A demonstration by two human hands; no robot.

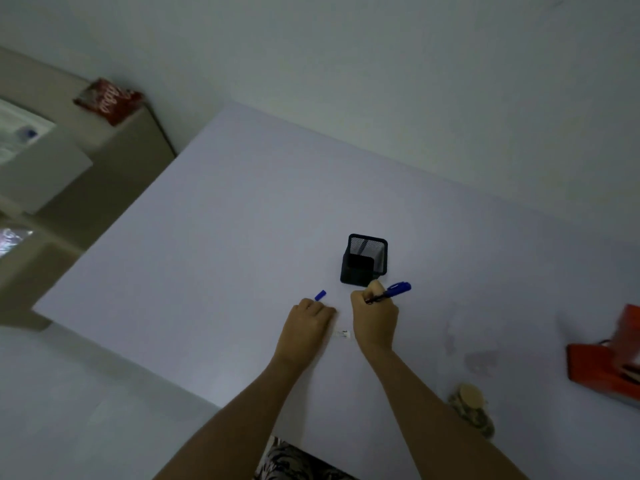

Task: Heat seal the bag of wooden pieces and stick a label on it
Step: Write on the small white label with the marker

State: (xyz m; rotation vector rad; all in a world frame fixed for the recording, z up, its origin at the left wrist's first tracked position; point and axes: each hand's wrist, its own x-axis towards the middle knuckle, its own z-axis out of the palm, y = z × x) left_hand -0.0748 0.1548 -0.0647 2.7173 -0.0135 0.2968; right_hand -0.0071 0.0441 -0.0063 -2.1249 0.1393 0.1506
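Note:
My right hand point(375, 317) grips an uncapped blue marker point(391, 292), with its tip pointing down toward the white table point(207, 237). The marker's blue cap point(320, 295) lies on the table just beyond my left hand point(308, 323). That hand rests on the table with its fingers curled under, and I see nothing in it. A small white label point(343, 333) lies flat between my two hands. The clear bag of wooden pieces point(471, 407) lies at the near right beside my right forearm. The red heat sealer point(606, 358) stands at the right edge, partly cut off.
A black mesh pen holder point(365, 259) stands just beyond my right hand. A red packet point(109, 98) sits on a beige cabinet point(114, 168) at the far left. The table's left edge runs diagonally, with floor beyond it.

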